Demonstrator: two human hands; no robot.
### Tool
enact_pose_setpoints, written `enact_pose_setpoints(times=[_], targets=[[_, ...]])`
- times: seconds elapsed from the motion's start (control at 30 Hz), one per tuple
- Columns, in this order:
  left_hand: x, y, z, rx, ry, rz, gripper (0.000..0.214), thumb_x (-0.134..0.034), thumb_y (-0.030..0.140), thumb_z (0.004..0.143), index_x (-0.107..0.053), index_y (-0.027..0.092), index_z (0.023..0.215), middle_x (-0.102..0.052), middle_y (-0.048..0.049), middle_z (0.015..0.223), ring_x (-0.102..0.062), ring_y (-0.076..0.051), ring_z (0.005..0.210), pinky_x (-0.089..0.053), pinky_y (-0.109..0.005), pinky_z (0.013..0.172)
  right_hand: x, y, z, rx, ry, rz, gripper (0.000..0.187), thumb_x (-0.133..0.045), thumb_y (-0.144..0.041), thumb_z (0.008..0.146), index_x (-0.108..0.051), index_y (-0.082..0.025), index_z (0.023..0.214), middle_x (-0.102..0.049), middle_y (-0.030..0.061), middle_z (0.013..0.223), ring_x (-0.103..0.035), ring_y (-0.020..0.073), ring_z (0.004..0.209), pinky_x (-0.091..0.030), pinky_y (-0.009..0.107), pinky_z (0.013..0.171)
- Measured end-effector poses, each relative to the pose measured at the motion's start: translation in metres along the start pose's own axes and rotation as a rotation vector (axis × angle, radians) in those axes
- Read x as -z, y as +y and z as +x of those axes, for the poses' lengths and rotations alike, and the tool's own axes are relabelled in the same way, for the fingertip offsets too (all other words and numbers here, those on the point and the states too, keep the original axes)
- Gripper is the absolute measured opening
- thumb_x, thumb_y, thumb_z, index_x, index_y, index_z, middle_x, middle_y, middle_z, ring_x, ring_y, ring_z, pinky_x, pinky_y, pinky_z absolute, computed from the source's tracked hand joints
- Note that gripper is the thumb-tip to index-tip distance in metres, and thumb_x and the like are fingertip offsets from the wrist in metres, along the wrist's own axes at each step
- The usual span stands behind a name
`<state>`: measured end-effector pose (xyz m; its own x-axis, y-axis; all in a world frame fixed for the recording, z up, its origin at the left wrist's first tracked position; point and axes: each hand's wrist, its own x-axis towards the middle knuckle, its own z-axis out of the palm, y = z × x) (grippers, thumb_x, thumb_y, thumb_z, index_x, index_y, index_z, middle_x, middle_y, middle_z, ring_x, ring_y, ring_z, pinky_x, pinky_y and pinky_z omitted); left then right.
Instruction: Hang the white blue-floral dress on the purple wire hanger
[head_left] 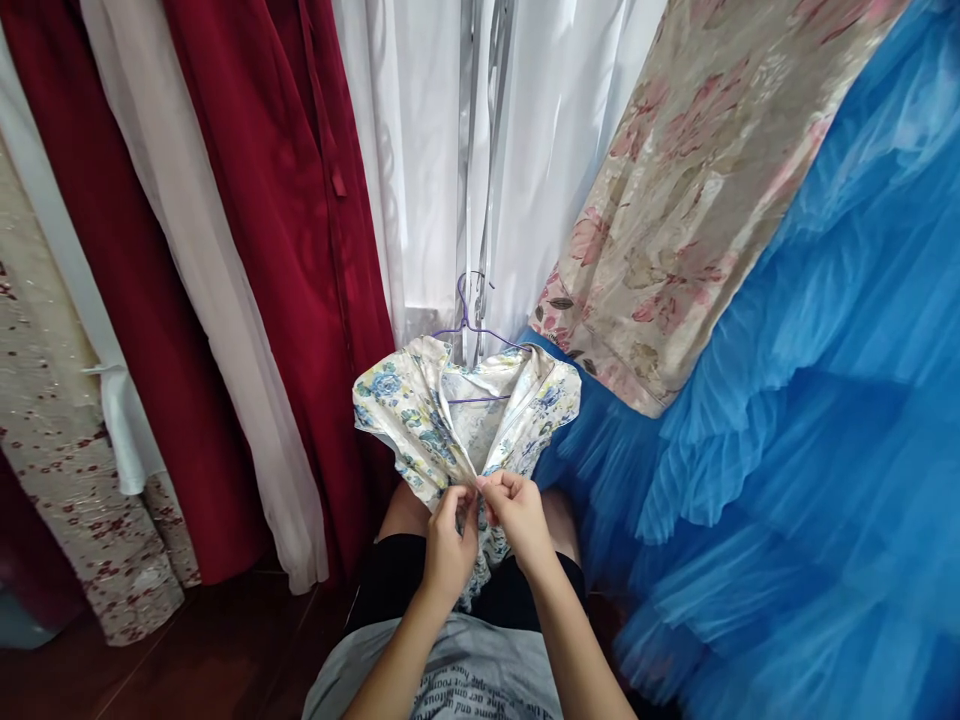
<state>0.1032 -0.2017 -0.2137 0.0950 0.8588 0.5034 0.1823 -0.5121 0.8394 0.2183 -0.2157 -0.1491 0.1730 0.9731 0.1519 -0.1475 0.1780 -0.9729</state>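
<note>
A white dress with blue and yellow flowers (427, 430) lies across my lap, its shoulders on a thin purple hanger (466, 318). Its neckline is open in a V, and part of the hanger's lower bar shows inside. My left hand (452, 530) pinches the front edge of the dress at the bottom of the V. Right beside it my right hand (517, 510) also pinches the fabric there, thumb and fingers together. The fingertips nearly meet; whether a zip pull or button sits between them I cannot tell. The lower part of the dress is mostly hidden under my hands.
Dark red gowns (247, 150) and a pale pink cloth (195, 240) hang at the left. White fabric (420, 120) hangs straight ahead. On the right are a beige gown with pink flowers (690, 200) and a ruffled blue tulle gown (825, 480). The floor is dark red tile (217, 650).
</note>
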Motion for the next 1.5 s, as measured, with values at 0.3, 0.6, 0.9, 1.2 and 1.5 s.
enact_pose_setpoints(times=[0.3,0.6,0.9,1.2,1.5], targets=[[-0.002,-0.027,-0.003,-0.059,-0.047,0.128,0.01,-0.049,0.026,0.099,-0.057,0.02,0.099,-0.064,-0.0053,0.089,-0.064,-0.021,0.084,-0.05,-0.031,0.078,-0.022,-0.071,0.105,0.133,0.033,0.045,0.033,-0.075,-0.037,0.07,-0.055,-0.02,0.05,-0.047,-0.0038,0.042,-0.033,0.0076,0.039,-0.025,0.025,0.042],[-0.001,-0.034,-0.02,0.023,-0.071,0.057,0.013,-0.051,0.03,0.099,-0.059,0.02,0.099,-0.067,-0.0067,0.093,-0.066,-0.022,0.088,-0.051,-0.033,0.083,-0.032,-0.106,0.138,0.218,-0.025,0.058,0.026,-0.073,-0.035,0.072,-0.06,-0.018,0.056,-0.05,-0.0041,0.045,-0.037,0.0077,0.04,-0.029,0.024,0.042],[0.022,0.016,0.051,-0.201,0.126,0.044,0.022,-0.053,0.029,0.101,-0.062,0.021,0.119,-0.068,-0.0103,0.113,-0.066,-0.022,0.103,-0.053,-0.035,0.09,-0.016,-0.108,0.108,0.264,-0.128,-0.06,0.029,-0.074,-0.041,0.075,-0.059,-0.019,0.064,-0.051,-0.0052,0.045,-0.042,0.0091,0.041,-0.03,0.023,0.043],[0.059,0.108,0.181,-0.673,-0.046,0.324,0.019,-0.049,0.026,0.103,-0.067,0.019,0.105,-0.069,-0.0061,0.1,-0.065,-0.019,0.091,-0.051,-0.031,0.082,-0.014,-0.112,0.105,0.398,-0.121,-0.188,0.028,-0.069,-0.043,0.081,-0.055,-0.021,0.068,-0.052,-0.0052,0.045,-0.044,0.011,0.041,-0.032,0.024,0.045],[0.114,0.104,0.228,-0.486,0.353,-0.017,0.017,-0.058,0.031,0.099,-0.065,0.016,0.093,-0.066,-0.002,0.081,-0.064,-0.015,0.074,-0.05,-0.024,0.071,-0.006,-0.039,0.096,0.284,-0.07,-0.23,0.028,-0.066,-0.04,0.078,-0.051,-0.022,0.063,-0.046,-0.007,0.045,-0.036,0.0094,0.04,-0.025,0.023,0.044]])
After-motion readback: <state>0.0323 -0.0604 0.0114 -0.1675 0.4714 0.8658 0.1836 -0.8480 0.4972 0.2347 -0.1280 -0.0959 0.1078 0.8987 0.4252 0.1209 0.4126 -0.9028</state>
